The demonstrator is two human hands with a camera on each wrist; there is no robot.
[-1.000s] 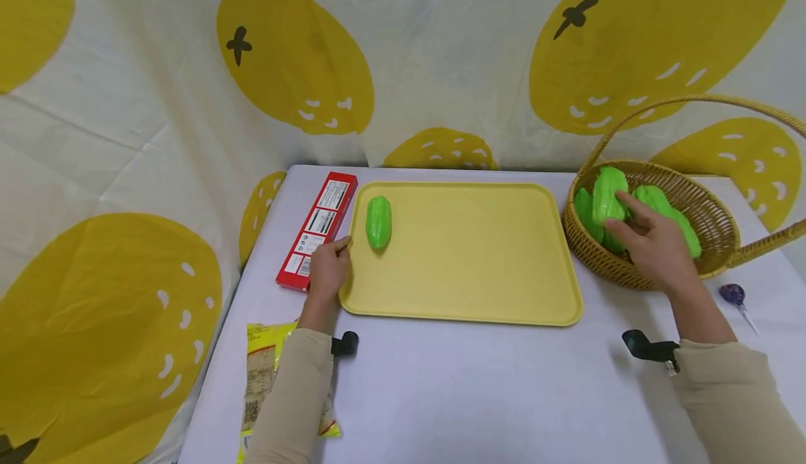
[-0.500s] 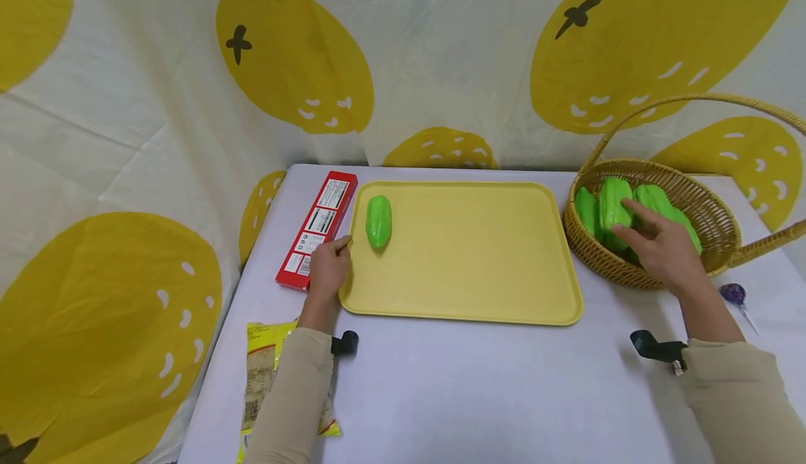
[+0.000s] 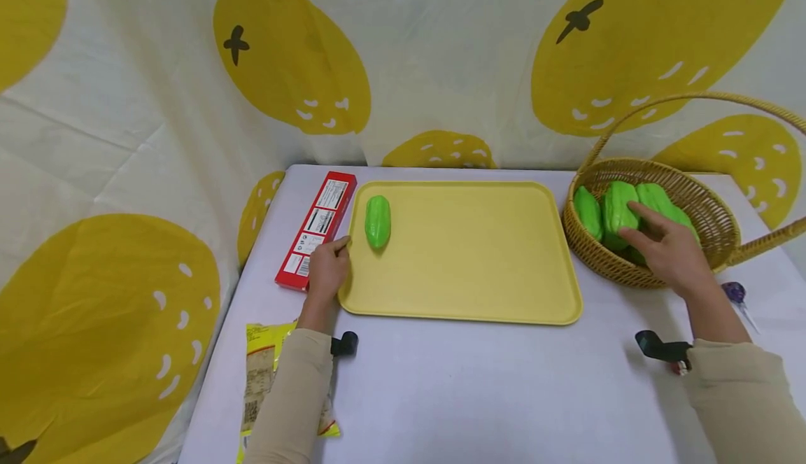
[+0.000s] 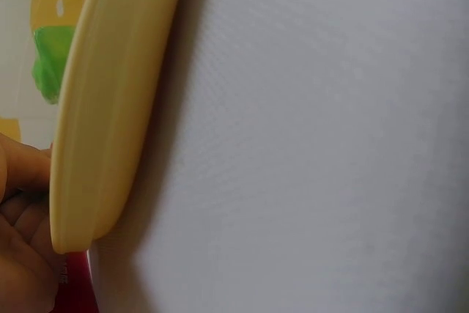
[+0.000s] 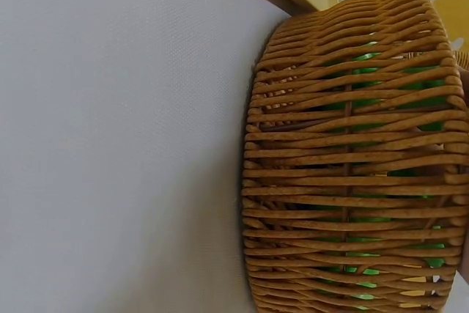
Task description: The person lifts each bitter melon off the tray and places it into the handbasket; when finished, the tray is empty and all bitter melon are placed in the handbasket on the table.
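In the head view, my left hand pinches the left rim of a yellow tray; the left wrist view shows its fingers at the tray's corner. A green ribbed star fruit lies on the tray's left part. Over at the right, my right hand holds another green star fruit by its right side, inside a wicker basket. More green star fruits sit around it there. The right wrist view shows mostly the basket's outer wall, so the fingertips are hidden.
A red box lies left of the tray, beside my left hand. Under the left forearm is a yellow snack packet. A purple lollipop lies just right of the basket, whose tall handle arches above it.
My right hand has shifted right and slightly down in the head view, and the star fruit in it has moved along, sinking lower into the basket. My left hand and the tray stay put.
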